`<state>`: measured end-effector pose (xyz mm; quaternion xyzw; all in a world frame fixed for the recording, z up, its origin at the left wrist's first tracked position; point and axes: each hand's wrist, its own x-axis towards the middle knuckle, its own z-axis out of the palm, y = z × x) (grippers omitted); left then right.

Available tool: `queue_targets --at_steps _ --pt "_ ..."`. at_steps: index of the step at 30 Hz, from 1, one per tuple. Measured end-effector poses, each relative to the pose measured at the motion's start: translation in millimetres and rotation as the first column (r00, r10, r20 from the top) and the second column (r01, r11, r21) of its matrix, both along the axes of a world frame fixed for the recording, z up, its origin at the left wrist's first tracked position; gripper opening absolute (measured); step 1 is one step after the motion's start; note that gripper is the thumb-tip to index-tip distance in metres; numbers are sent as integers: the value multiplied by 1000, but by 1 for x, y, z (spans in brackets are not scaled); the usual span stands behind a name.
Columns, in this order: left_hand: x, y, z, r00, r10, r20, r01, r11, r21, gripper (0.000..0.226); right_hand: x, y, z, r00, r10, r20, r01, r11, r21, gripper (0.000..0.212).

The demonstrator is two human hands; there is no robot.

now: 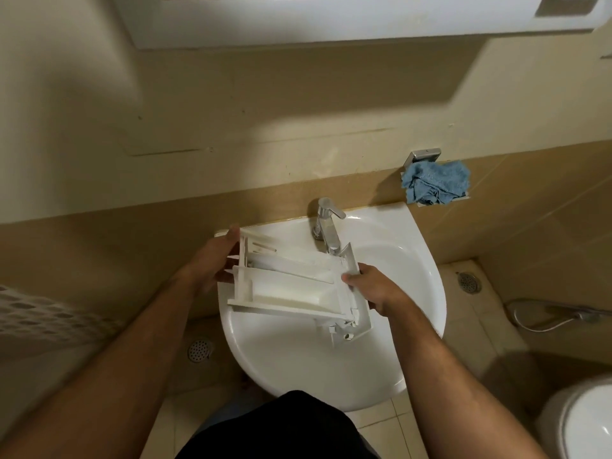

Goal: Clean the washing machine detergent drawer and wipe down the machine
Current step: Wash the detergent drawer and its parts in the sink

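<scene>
A white plastic detergent drawer [291, 286] with several compartments is held over the white sink [298, 366], just under the chrome faucet [326, 223]. My left hand [212, 260] holds the drawer's rear left end, fingers along its edge. At the front panel on the right, my right hand [374, 288] grips the drawer with the thumb over the rim. A crumpled blue cloth [437, 182] lies on a small wall shelf at the back right. No water is seen running.
Tan tiled wall stands behind the sink, with a white cabinet [331, 21] overhead. A toilet [583, 425] is at the bottom right, a spray hose [556, 314] on the floor, and floor drains [198, 351] on both sides. A perforated white basket [33, 313] is at the left.
</scene>
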<state>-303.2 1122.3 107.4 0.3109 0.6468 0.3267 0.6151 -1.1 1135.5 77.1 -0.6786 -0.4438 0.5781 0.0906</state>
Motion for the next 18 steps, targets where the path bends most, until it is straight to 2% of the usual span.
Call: queue_targets --at_steps 3,5,10,14,18 --pt "-8 -5 -6 980 -45 191 65 993 -98 96 6 0 0 1000 7 17 -7 1000 2 22" --pt "-10 -7 -10 949 -40 311 93 983 -157 106 9 2 -1 999 -3 41 2 1000 16 22" --pt "-5 -6 -6 969 -118 216 171 954 -247 96 14 5 3 997 -30 71 21 993 116 11" --pt "3 -7 -2 959 -193 209 253 913 -321 96 20 12 5 997 5 82 -14 993 116 9" --pt "24 -15 3 944 -306 119 329 885 -329 78 24 20 5 991 38 132 -56 989 139 8"
